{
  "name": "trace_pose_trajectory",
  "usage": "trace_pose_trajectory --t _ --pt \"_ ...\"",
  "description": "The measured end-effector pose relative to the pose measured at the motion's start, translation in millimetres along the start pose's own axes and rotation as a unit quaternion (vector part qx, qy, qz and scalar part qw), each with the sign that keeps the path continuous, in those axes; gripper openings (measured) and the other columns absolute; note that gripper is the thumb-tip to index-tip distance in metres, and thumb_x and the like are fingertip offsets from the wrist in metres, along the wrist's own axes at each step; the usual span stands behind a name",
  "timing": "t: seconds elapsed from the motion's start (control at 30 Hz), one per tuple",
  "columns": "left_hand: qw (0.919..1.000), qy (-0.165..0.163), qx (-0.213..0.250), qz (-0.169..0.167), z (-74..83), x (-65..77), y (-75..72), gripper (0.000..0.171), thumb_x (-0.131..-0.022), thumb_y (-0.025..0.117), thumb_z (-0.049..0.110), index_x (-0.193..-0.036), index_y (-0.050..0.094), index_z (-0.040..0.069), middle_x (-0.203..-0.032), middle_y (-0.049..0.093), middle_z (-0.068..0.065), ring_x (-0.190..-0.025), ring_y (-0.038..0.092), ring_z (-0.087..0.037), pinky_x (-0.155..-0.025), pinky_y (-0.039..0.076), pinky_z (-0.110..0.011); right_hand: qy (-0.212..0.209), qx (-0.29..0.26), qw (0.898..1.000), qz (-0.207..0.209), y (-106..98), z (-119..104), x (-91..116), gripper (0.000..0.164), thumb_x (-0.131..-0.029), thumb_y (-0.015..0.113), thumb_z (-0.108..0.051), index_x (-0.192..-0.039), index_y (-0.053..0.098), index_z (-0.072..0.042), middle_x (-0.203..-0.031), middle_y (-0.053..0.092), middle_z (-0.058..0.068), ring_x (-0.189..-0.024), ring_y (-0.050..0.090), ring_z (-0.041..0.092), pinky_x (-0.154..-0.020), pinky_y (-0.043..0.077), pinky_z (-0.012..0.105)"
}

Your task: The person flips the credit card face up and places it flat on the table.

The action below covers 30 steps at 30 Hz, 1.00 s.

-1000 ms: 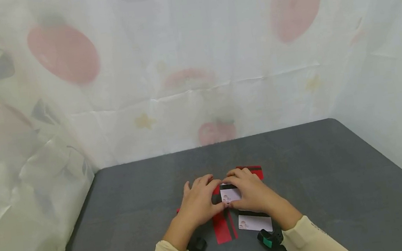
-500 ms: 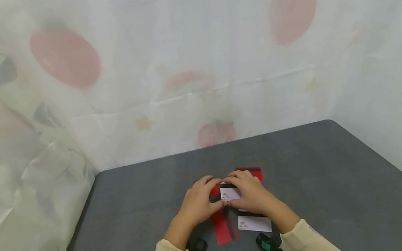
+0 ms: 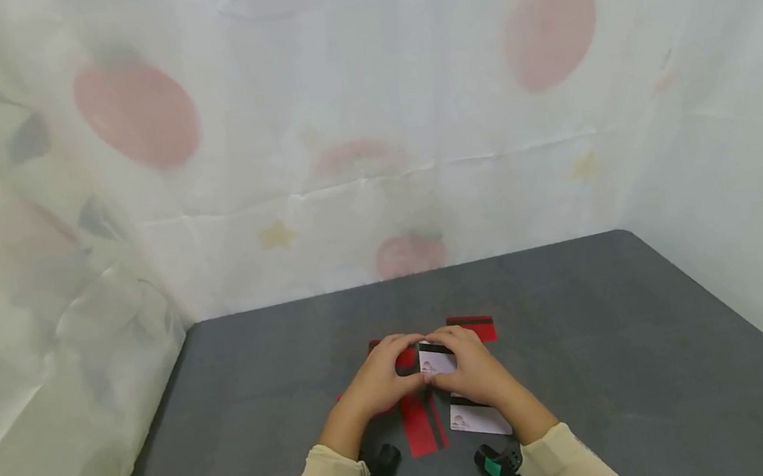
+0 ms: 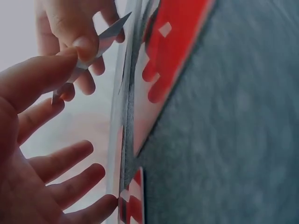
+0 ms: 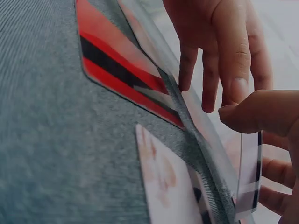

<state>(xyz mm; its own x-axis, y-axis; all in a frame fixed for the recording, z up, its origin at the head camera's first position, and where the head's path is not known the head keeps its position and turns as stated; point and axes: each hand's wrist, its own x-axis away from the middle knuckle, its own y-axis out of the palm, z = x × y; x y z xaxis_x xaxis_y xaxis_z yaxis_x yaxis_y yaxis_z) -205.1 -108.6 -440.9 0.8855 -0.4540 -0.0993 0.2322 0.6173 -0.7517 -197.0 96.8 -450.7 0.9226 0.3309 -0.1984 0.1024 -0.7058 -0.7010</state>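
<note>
A white card with a black stripe stands raised between my two hands in the head view. My left hand pinches its left edge with thumb and index finger, the other fingers spread apart in the left wrist view. From the other side my right hand holds it between thumb and fingers. The two thumbs meet at the card's near edge. In the right wrist view the card shows nearly edge-on. Beneath the hands lie a red striped card and another white card, partly covered by the right wrist.
Another red card lies beyond the right hand, and one more red card shows between the hands. A further red card is mostly hidden by the left wrist. The dark grey table is bordered by a printed white curtain.
The left fingers, more raised and spread a second ago, now lie closer together. Both forearms have drawn slightly inward. The white card stays between the hands, and the head view has shifted slightly.
</note>
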Motion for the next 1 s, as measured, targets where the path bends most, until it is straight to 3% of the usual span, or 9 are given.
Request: trace_pose_trajectory --t 0.27,0.53,0.73,0.9,1.0 --pt "0.9993 -0.026 0.025 0.006 -6.3 4.4 -2.7 0.063 -0.085 0.074 0.048 -0.141 0.052 0.027 -0.144 0.049 -0.001 -0.134 0.046 -0.025 -0.107 0.04 -0.052 -0.005 -0.034 0.999 0.003 10 6 -4 0.058 -0.083 0.077 -0.041 -0.133 0.059 -0.02 -0.144 0.049 0.006 -0.136 0.038 0.03 -0.103 0.04 0.059" --pt "0.9973 -0.016 0.072 0.006 -10.8 5.6 3.0 0.067 -0.084 0.075 0.049 -0.143 0.049 0.029 -0.147 0.046 0.002 -0.136 0.044 -0.023 -0.108 0.04 -0.052 -0.077 -0.015 0.996 0.049 13 17 -1 0.056 -0.08 0.08 -0.029 -0.131 0.061 -0.016 -0.138 0.053 0.008 -0.13 0.043 0.03 -0.099 0.043 0.055" --pt "0.9874 -0.022 0.156 -0.011 -10.4 1.0 1.4 0.078 -0.081 0.08 0.038 -0.148 0.042 0.027 -0.15 0.044 0.001 -0.136 0.044 -0.029 -0.108 0.039 -0.055 -0.075 -0.059 0.991 0.091 9 19 0 0.059 -0.081 0.08 -0.034 -0.135 0.059 -0.021 -0.145 0.048 0.01 -0.132 0.038 0.026 -0.097 0.044 0.054" --pt "0.9846 -0.035 0.167 -0.037 -4.8 -3.3 5.3 0.082 -0.078 0.082 0.042 -0.148 0.041 0.027 -0.153 0.04 0.001 -0.138 0.042 -0.031 -0.109 0.039 -0.053 -0.071 -0.097 0.988 0.097 6 17 3 0.061 -0.085 0.077 -0.039 -0.139 0.054 -0.024 -0.149 0.042 0.008 -0.136 0.033 0.025 -0.102 0.041 0.058" --pt "0.9837 -0.024 0.172 -0.047 0.2 -4.7 10.6 0.083 -0.078 0.082 0.041 -0.147 0.043 0.021 -0.152 0.042 0.001 -0.138 0.042 -0.027 -0.11 0.038 -0.052 -0.079 -0.118 0.985 0.097 5 15 5 0.059 -0.086 0.075 -0.035 -0.14 0.053 -0.024 -0.15 0.042 0.007 -0.136 0.034 0.026 -0.102 0.04 0.059"
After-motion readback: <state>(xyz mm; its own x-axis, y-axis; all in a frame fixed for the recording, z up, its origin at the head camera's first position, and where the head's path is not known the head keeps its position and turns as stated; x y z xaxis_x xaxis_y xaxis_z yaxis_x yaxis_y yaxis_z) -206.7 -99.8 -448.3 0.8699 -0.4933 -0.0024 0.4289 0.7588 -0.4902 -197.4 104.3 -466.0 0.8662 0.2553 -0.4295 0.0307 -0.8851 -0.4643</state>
